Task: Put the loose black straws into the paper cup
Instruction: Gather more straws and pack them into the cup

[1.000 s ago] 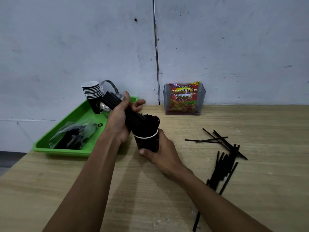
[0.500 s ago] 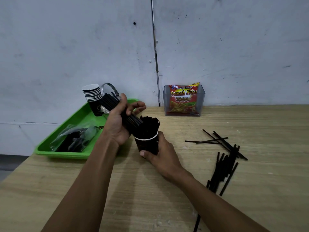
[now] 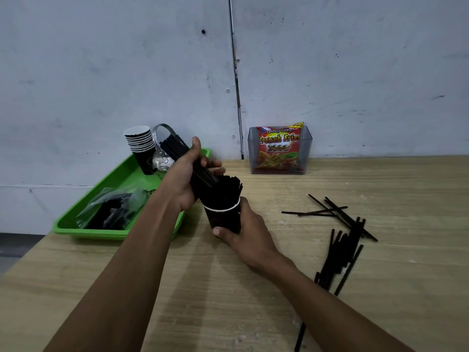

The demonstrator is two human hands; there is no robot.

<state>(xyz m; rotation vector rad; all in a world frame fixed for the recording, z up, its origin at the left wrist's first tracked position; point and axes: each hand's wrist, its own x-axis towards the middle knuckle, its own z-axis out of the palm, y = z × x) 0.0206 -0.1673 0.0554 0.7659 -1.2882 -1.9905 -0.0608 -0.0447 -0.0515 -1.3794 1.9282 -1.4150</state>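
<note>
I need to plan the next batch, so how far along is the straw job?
Done: the paper cup, steadied by the right hand, is already packed with straws. In hand: the left hand grips a bundle of straws, tilted toward the cup's mouth. Left: a loose pile of straws on the table to the right, plus one near the front edge.

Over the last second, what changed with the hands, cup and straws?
Little. The left hand raised its bundle of straws slightly, the lower ends still over the paper cup; nothing was let go. The right hand keeps holding the cup on the table. The loose straws on the right lie unchanged.
</note>
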